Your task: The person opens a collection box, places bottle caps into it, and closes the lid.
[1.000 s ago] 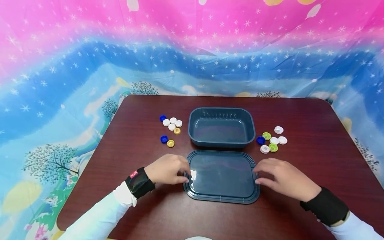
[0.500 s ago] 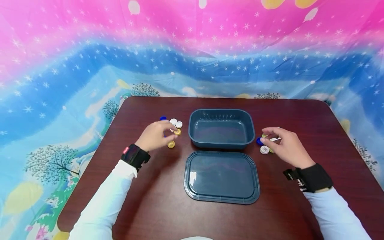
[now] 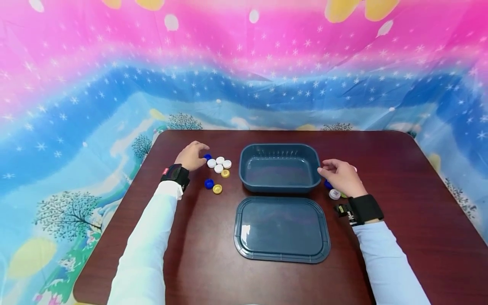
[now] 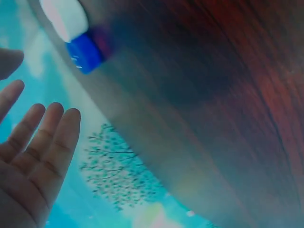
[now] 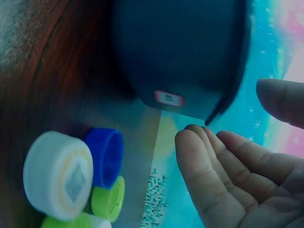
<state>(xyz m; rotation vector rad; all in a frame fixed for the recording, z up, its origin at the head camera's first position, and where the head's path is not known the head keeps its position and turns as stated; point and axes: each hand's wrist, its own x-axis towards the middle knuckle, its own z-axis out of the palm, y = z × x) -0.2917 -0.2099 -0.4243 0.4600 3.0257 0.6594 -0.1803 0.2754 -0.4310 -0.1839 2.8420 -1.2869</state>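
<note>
My left hand [image 3: 191,156] hovers beside a blue bottle cap [image 3: 207,156] at the far left, holding nothing; its fingers are apart in the left wrist view. Around that cap lie several white caps [image 3: 220,160] and a yellow cap [image 3: 225,173]. My right hand [image 3: 343,176] is at the right end of a dark blue-grey plastic box [image 3: 280,189], fingers loosely bent and nothing gripped. Whether it touches the rim I cannot tell. Below it lie a white cap [image 5: 57,175], a blue cap [image 5: 104,156] and a green cap [image 5: 108,197]; other caps there are partly hidden.
The box's matching lid [image 3: 282,228] lies flat in front of it. Another blue cap [image 3: 209,183] and a yellow cap [image 3: 217,189] lie nearer on the left. Behind the brown table [image 3: 411,178] hangs a patterned cloth [image 3: 244,76].
Both hands have left the lid's sides and moved forward. The left went past the left caps to their far side; the right passed over the right caps toward the box's end.
</note>
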